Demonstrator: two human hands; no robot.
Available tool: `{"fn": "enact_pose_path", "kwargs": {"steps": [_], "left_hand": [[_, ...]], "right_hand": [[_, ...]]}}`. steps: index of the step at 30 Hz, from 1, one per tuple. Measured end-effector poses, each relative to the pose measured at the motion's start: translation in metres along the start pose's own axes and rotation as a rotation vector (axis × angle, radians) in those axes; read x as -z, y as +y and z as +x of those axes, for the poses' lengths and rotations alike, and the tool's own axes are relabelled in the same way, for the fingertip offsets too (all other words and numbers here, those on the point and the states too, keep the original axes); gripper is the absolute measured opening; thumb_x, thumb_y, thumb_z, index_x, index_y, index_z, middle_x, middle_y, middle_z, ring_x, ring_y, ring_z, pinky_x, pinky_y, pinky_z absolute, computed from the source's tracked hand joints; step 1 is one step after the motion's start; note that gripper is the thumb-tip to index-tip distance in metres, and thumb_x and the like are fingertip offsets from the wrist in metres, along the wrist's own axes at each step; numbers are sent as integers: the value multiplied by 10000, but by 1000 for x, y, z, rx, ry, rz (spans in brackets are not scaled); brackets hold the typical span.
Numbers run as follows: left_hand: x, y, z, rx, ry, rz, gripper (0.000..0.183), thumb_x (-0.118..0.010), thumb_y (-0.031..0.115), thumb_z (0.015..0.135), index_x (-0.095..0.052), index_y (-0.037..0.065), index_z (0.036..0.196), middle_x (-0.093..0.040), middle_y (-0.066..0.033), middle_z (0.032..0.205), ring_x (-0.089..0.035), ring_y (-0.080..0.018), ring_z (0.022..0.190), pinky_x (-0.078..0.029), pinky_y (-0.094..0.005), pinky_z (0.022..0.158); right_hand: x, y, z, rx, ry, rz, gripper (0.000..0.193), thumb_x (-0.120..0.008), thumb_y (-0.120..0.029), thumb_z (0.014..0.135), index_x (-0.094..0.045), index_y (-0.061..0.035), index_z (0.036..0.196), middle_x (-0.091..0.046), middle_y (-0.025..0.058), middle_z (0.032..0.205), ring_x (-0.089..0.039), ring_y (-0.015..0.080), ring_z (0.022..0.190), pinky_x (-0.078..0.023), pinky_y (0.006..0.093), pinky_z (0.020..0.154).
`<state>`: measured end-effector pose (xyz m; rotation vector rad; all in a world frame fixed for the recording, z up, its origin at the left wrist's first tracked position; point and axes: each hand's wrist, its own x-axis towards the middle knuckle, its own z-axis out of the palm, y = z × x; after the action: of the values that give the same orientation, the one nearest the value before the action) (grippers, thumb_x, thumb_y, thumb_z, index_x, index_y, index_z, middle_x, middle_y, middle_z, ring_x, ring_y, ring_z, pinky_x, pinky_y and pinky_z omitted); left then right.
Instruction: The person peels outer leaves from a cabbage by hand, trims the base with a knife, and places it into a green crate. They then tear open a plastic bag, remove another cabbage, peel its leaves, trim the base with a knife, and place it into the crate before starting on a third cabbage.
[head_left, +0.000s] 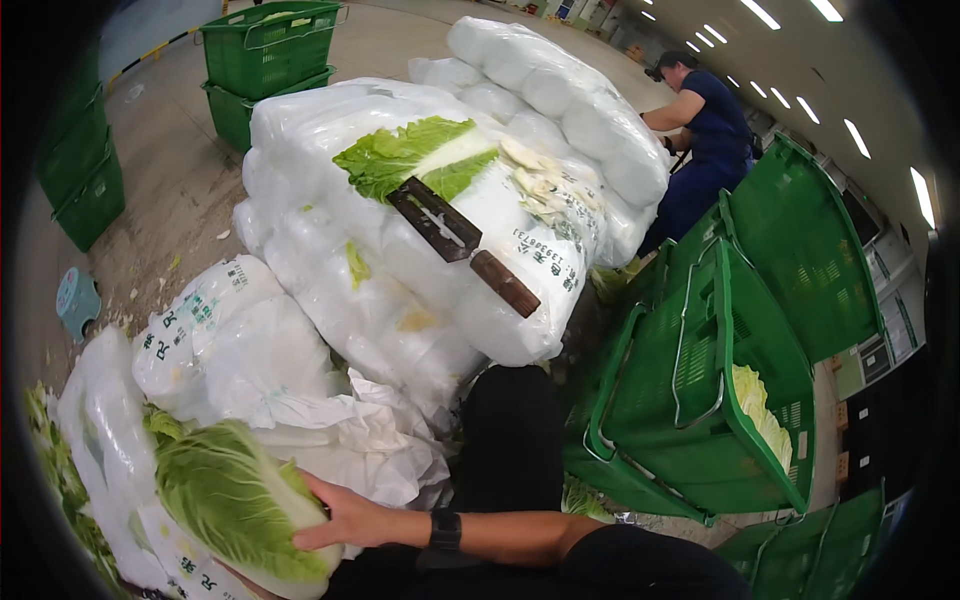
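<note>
R hand (345, 518) fingers gripping napa cabbage (235, 500), lower L of frame; L hand (248, 586) barely shows, can't tell its grip.
Risk: cleaver (462, 246), upper ctr, might slide if bumped, b/c bagged pile (330, 240) looks slick & lumpy.

A clear way runs over the crumpled white bag (370, 430) from the right hand (345, 518) to the cleaver (437, 222), its handle uncovered. The bent knee (512, 425) bars the lower route toward the wire-handled green crates (650, 445). Behind the cleaver, the raised bulging bag (575, 105) walls off the far side. Leftward, floor (165, 245) lies open toward the blue stool (77, 298).
</note>
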<state>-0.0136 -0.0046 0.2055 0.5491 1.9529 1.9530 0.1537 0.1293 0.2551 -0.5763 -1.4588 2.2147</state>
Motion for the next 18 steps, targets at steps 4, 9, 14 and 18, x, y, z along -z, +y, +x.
{"fn": "enact_pose_path", "kwargs": {"steps": [4, 9, 14, 18], "left_hand": [[-3, -27, 10, 317, -73, -363, 819, -598, 482, 922, -257, 52, 1531, -345, -173, 1528, -362, -316, 1394, -333, -464, 1136], [20, -67, -13, 621, -190, -746, 804, -619, 442, 909, -273, 51, 1520, -371, -173, 1505, -385, -307, 1376, -346, -463, 1128], [1, -79, -34, 698, -247, -1019, 790, -640, 401, 896, -289, 49, 1510, -398, -172, 1483, -409, -298, 1357, -359, -462, 1120], [-20, -70, -7, 580, -254, -1198, 780, -657, 369, 885, -302, 48, 1502, -419, -172, 1465, -428, -291, 1343, -370, -461, 1113]], "right_hand": [[-13, -5, 34, 133, 39, -377, 920, -742, -311, 827, -235, -6, 1532, -380, 193, 1501, -399, 237, 1357, -322, 326, 1116], [-68, -21, 46, 131, 125, -289, 740, -702, -102, 797, -314, -22, 1423, -544, 170, 1295, -564, 241, 1144, -448, 325, 985], [-47, 4, 11, 251, 58, -40, 405, -713, -61, 861, -490, -23, 1197, -656, 55, 1000, -638, 134, 933, -529, 311, 802], [-31, 10, 11, 275, -8, -253, 395, -780, -138, 812, -637, -3, 1154, -693, 92, 1104, -657, 172, 989, -506, 311, 881]]}}
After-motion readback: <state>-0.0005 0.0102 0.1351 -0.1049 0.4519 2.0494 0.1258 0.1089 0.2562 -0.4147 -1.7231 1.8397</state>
